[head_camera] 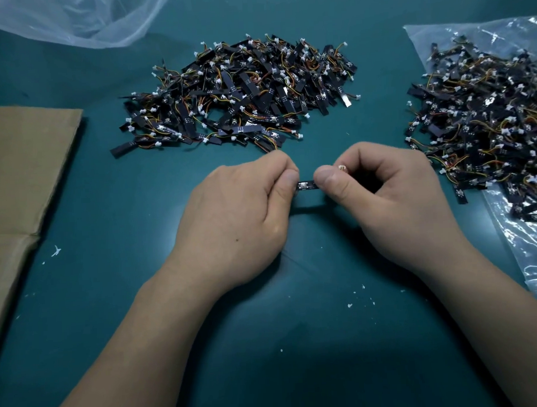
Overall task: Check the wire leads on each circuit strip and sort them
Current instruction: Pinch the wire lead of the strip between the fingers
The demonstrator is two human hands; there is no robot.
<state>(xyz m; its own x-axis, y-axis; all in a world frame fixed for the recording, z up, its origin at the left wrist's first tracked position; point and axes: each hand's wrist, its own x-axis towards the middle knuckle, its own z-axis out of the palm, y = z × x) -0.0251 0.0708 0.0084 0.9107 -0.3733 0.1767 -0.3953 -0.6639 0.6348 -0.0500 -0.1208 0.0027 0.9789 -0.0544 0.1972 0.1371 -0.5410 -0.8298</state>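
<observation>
A small black circuit strip (pixel 306 185) is held level between my two hands above the green table. My left hand (pixel 240 216) pinches its left end between thumb and curled fingers. My right hand (pixel 382 199) pinches the right end, and a white connector (pixel 341 168) shows at its fingertips. Most of the strip and its wires are hidden by my fingers. A large pile of strips (pixel 239 94) with coloured wires lies at the middle back. A second pile of strips (pixel 486 119) lies on a clear plastic bag (pixel 518 249) at the right.
A flattened cardboard sheet (pixel 23 181) covers the left side of the green table (pixel 266 340). Thin white plastic film (pixel 81 18) lies at the back left. Small white crumbs (pixel 359 297) are scattered on the table near my wrists.
</observation>
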